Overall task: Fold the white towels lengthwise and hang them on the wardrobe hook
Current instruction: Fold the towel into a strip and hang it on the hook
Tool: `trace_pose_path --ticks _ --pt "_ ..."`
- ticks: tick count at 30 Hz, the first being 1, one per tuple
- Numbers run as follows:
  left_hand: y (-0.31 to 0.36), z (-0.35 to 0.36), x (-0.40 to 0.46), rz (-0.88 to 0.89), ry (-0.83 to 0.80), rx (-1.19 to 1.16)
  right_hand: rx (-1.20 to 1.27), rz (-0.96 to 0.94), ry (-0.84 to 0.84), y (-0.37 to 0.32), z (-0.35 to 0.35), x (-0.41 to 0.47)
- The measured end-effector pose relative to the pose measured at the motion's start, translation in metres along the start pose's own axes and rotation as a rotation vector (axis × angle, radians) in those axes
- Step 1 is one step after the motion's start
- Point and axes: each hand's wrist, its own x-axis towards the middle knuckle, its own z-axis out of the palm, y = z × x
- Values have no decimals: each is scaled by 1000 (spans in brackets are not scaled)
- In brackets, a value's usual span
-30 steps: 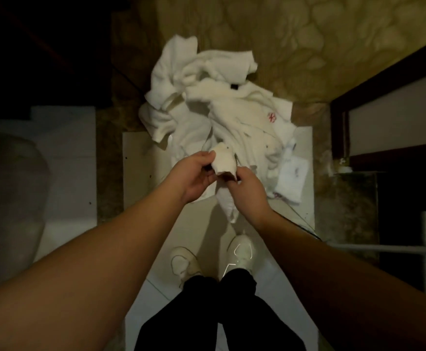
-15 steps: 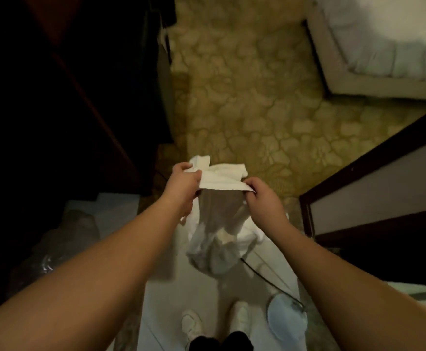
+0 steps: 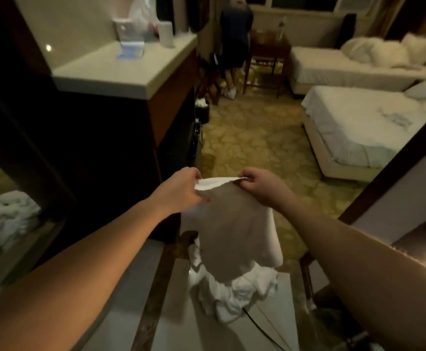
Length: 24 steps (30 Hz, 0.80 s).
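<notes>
A white towel (image 3: 234,224) is held up at chest height, and everything else can be placed from it. Its top edge is pinched at one corner by the left hand (image 3: 181,191) and at the other by the right hand (image 3: 262,188), thumbs and fingers closed on the cloth, so that the body of the towel hangs down between the forearms. Directly below the hanging towel, a heap of further white towels (image 3: 232,295) lies on the pale floor. To the left of the towel stands a dark cabinet with a light countertop (image 3: 120,69). Beyond the towel, patterned carpet (image 3: 252,138) is seen, and further off to the right, two beds (image 3: 358,122).

The step in hand is judged to be the spreading of one towel before folding. Next, the two held corners would need to be brought together for a lengthwise fold. No wardrobe hook can be made out.
</notes>
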Motion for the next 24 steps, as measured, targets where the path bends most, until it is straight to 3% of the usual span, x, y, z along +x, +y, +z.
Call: trace_pose_path --ticks 4,18,24 --pt "33 -43 -65 72 198 121 -53 -122 -21 -44 -30 -46" --pt "140 -147 -327 -56 278 -187 -397 -246 30 -122 -84 -255" --pt "141 -172 -448 -167 432 -220 -329 -253 31 -143 -64 -325"
